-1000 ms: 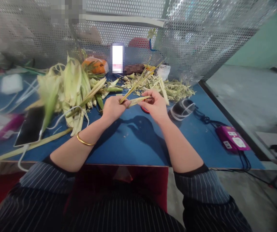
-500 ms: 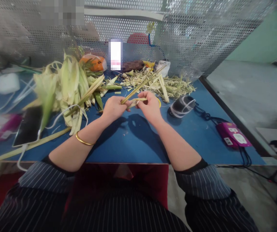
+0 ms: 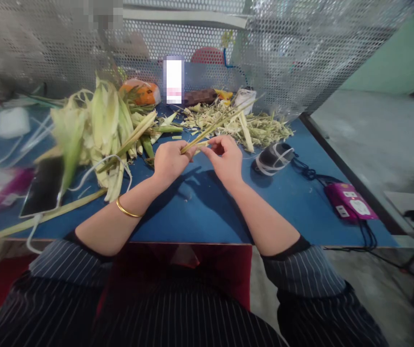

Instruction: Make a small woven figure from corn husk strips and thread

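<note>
My left hand is closed around the lower end of a thin bundle of corn husk strips, which slants up to the right over the table. Just to its right, my right hand has thumb and fingers together at a short pale piece of husk beside the bundle's base. Its fingertips partly cover that piece. A heap of wide corn husks lies left of my hands. Behind them spreads a pile of husk scraps.
On the blue table, a black object wrapped in pale cord sits right of my hands, near a purple power strip with dark cables. A phone on a white cable lies left. An orange packet stands before the perforated screen.
My right hand has turned a little, and the husk piece that stuck out over its fingers now shows only between the two hands. My left hand stays closed on the bundle.
</note>
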The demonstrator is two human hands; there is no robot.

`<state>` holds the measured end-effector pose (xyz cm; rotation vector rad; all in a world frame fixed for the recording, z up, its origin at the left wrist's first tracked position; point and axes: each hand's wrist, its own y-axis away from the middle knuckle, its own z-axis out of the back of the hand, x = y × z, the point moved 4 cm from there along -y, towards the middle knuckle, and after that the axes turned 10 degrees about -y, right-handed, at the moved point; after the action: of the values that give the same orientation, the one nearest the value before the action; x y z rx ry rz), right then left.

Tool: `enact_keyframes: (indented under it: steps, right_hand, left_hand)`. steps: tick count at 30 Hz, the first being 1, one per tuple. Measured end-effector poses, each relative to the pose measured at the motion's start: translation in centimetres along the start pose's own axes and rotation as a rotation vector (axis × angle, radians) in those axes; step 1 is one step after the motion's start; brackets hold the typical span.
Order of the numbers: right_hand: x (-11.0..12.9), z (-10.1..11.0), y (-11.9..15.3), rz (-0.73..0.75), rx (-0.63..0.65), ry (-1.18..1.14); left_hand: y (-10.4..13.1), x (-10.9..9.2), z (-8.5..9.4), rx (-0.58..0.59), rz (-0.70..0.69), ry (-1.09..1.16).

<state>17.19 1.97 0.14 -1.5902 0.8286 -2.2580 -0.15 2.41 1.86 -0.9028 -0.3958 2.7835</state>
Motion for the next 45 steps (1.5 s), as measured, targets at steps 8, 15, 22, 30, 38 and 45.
enact_keyframes:
  steps: [8,15,22,30,38,45]
  right_hand:
    - [-0.3,-0.4,0.0,-0.034,0.073,-0.048]
    - [-0.3,-0.3,0.1,-0.041,0.006,-0.147]
    - [0.4,-0.2,0.4,0.182,0.051,-0.051]
    - [1.0,-0.9,0.2,-0.151,0.187,-0.493]
    - [1.4,-1.3,0.5,-0.386,0.584,-0.642]
    - [2.7,-0.6,2.9,-0.713,1.317,-0.683]
  left_hand:
    - [-0.3,0.5,-0.5,0.011,-0.001,0.025]
    - [-0.5,0.7,-0.3,-0.021,0.013,0.009]
    - [0.1,-0.1,-0.4,0.012,-0.029,-0.013]
    - [-1.1,1.8,0.2,-0.020,0.163,0.237]
    - [-1.8,2.3,1.2,-0.034,0.325,0.476]
    - [-2.7,3.5,2.3,-0.098,0.355,0.453]
